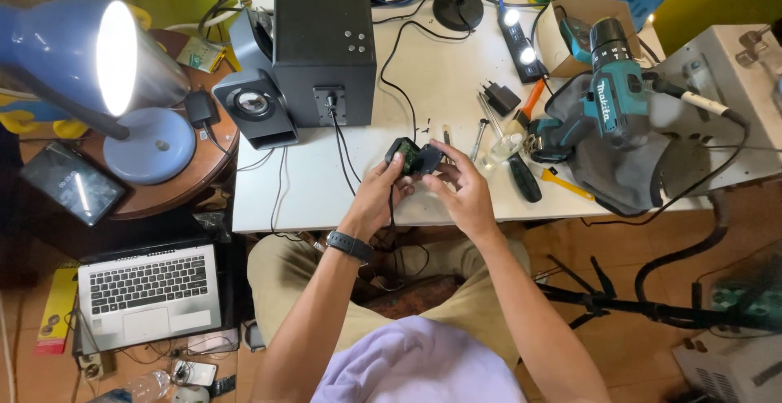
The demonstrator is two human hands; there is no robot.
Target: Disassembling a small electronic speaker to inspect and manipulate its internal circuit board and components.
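Over the front edge of the white table (448, 77), both my hands hold a small black device with a green circuit board (412, 156) showing inside. My left hand (380, 195), with a black band on its wrist, grips the device's left side. My right hand (462, 189) pinches its right side with the fingertips. A thin black cable runs from the device back across the table. A black screwdriver (523, 177) and loose screws lie just to the right.
A large black speaker box (324, 36) and a small speaker (254, 108) stand at the back left. A teal cordless drill (611, 85) lies on grey cloth at right. A lit blue desk lamp (106, 69) sits on a round side table; a laptop (151, 285) lies on the floor.
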